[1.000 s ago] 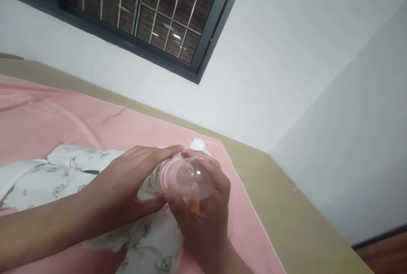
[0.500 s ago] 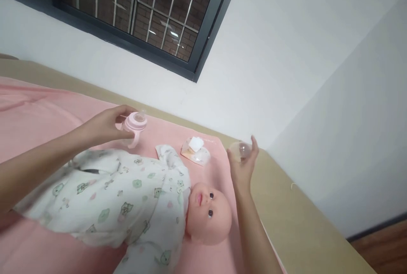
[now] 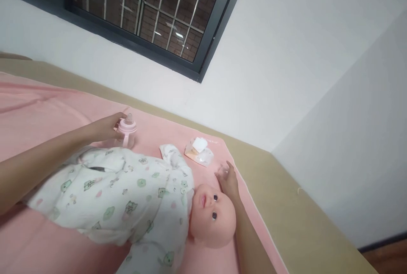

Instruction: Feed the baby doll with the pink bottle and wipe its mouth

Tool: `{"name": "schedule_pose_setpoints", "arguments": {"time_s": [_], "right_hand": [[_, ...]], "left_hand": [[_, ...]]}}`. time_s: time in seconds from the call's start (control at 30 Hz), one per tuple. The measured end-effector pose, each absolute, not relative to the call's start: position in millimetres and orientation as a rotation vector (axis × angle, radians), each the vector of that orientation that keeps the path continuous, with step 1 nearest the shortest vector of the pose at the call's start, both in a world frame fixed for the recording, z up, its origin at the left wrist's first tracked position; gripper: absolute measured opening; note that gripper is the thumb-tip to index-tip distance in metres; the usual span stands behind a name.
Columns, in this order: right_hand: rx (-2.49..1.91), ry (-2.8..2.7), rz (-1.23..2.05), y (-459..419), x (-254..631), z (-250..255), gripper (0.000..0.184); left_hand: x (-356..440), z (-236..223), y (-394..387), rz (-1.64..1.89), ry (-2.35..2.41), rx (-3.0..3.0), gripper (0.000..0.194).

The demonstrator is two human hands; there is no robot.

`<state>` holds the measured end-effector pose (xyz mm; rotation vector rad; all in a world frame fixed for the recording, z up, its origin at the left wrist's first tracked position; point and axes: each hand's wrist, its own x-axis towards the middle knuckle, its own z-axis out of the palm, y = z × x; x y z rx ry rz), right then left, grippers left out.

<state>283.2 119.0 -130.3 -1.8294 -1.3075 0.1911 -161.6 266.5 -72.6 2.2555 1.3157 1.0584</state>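
Observation:
My left hand [image 3: 110, 126] is closed around a pink baby bottle [image 3: 128, 127] with a clear nipple and side handles. The bottle is upright, low over or on the pink cloth beside the doll's body. In my right hand [image 3: 231, 186] is a clear dome-shaped bottle cap [image 3: 224, 171], gripped between thumb and fingers close to the cloth, just beyond the doll's head. Between my hands a baby doll [image 3: 213, 225] lies on its back in a white printed outfit [image 3: 136, 195].
A small printed packet [image 3: 204, 158] with a folded white tissue [image 3: 200, 144] on it lies by the doll's sleeve. The pink cloth [image 3: 57, 104] covers a tan surface [image 3: 280, 197] against a white wall [image 3: 248, 96]. A barred window [image 3: 159, 15] is above.
My right hand has come down and left with the clear cap, close to the cloth. My left hand has lowered the bottle slightly and turned it more upright.

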Motion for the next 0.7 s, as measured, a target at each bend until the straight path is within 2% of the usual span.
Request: {"name": "schedule_pose_setpoints", "arguments": {"time_s": [0.13, 0.3, 0.43, 0.6, 0.7], "right_hand": [[-1.828, -1.197, 0.146, 120.1, 279.2, -130.7, 0.077], [-1.860, -1.169, 0.133, 119.6, 274.7, -129.5, 0.070], [-1.873, -1.192, 0.156, 117.1, 274.5, -128.1, 0.072], [-1.885, -1.246, 0.169, 114.4, 275.6, -127.2, 0.073], [-1.891, -1.248, 0.181, 114.0, 275.2, -126.9, 0.072]], "left_hand": [[-163.5, -77.2, 270.5, 0.975, 1.367, 2.208, 0.046], [-164.5, -77.8, 270.5, 0.966, 1.411, 2.204, 0.046], [-164.6, -77.4, 268.1, 0.978, 1.398, 2.222, 0.048], [-169.2, -73.8, 260.6, 0.996, 1.424, 2.239, 0.073], [-175.3, -69.8, 256.5, 0.973, 1.525, 2.260, 0.080]]}}
